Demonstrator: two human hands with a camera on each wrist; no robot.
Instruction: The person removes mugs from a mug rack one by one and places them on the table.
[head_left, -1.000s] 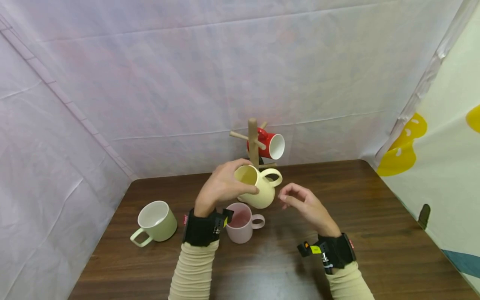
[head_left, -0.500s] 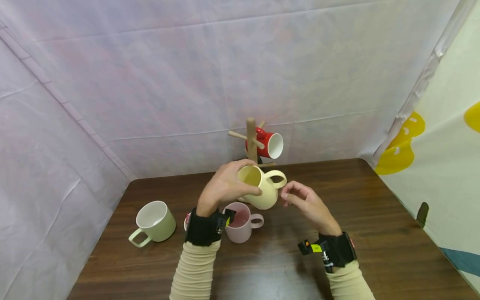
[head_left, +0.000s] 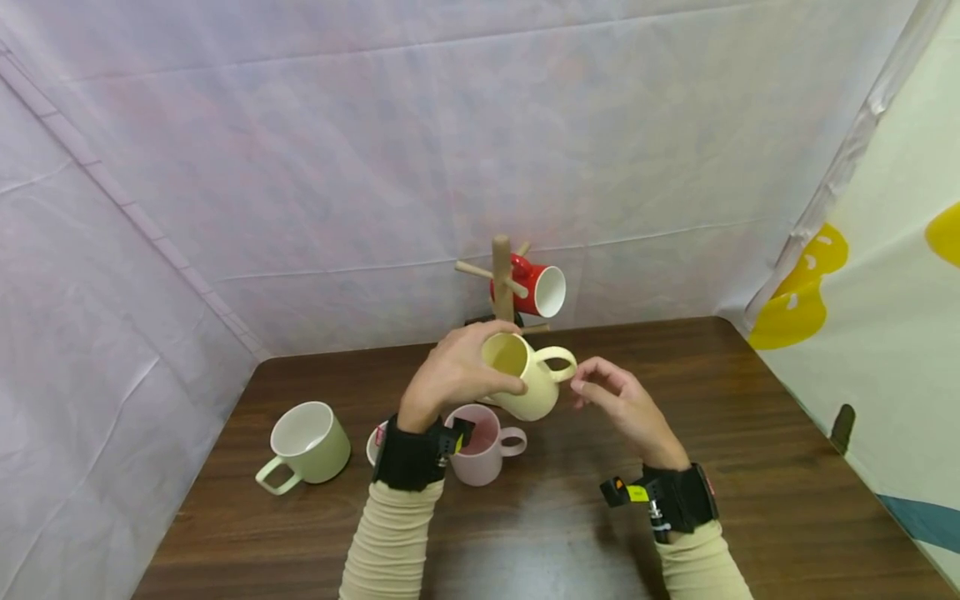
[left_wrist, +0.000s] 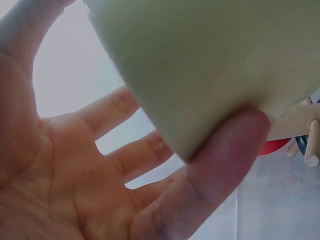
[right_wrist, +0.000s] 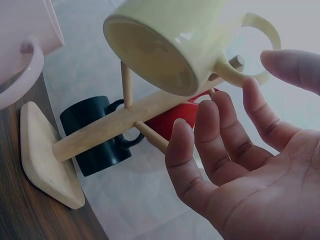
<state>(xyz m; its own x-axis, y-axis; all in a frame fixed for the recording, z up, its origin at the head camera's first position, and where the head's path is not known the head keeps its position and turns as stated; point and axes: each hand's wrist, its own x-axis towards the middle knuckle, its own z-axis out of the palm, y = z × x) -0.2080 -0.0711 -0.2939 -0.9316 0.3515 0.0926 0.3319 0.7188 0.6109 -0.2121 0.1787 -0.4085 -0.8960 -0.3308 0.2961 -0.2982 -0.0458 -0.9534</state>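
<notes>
My left hand (head_left: 457, 367) grips a pale yellow mug (head_left: 540, 398) by its side, thumb near the rim and fingers behind. The mug is held tilted above the table, its handle pointing right. In the left wrist view the thumb presses on the mug's wall (left_wrist: 200, 65). My right hand (head_left: 622, 408) is at the handle's outer side, fingers loosely bent. In the right wrist view its thumb and index fingertip lie right at the handle (right_wrist: 274, 37), not curled round it. Behind the mug stands a wooden mug tree (head_left: 501, 275) with a red mug (head_left: 527, 300) hanging on it.
A pink mug (head_left: 476, 468) stands just below the held mug. A light green mug (head_left: 324, 458) stands at the left. A white rim (head_left: 372, 448) shows partly behind my left wrist. A dark mug (right_wrist: 82, 117) hangs low on the tree, near its wooden base (right_wrist: 47, 155).
The yellow mug has moved slightly right and a little down in my left hand. My right hand has shifted slightly right, and the mug's handle now reaches its fingertips.
</notes>
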